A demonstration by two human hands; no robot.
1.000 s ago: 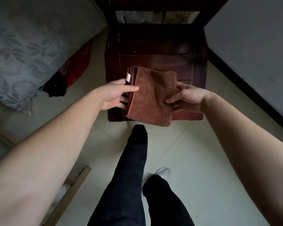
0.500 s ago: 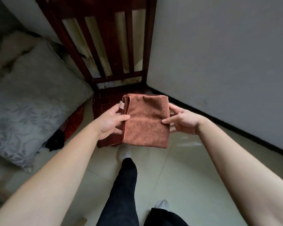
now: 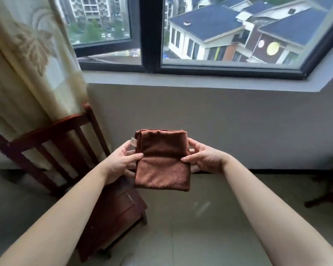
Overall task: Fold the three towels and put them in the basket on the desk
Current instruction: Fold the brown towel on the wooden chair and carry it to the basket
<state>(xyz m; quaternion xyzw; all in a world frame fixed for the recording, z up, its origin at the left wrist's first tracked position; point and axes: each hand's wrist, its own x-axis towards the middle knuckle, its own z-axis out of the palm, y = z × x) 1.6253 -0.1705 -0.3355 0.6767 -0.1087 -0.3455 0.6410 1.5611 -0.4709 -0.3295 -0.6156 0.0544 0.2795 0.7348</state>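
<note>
While held in mid-air at the centre of the frame, the towel [image 3: 161,160] forms a compact folded rectangle several layers thick, with its stacked edges visible along the top and left sides. Its pile is short and fuzzy. The colour is rust-brown, darker in the upper half and lighter below a shallow crease. A small pale label [image 3: 133,141] projects from the upper left corner. The lower edge hangs free and level.

The left hand [image 3: 119,162] pinches the left edge, thumb laid across the front face and fingers behind. The right hand [image 3: 204,158] pinches the right edge likewise, thumb tip on the front face. The towel touches nothing but the hands.

- **Lower left:** a dark red wooden chair [image 3: 65,150] with a slatted back stands on the pale floor [image 3: 200,217], its seat below and left of the towel.
- **Upper left:** a cream curtain [image 3: 27,73] with a leaf pattern.
- **Top:** a dark-framed window [image 3: 150,35] above a grey wall [image 3: 238,121], with blue-roofed houses outside.
- **Right edge:** dark furniture legs, too blurred to identify.
</note>
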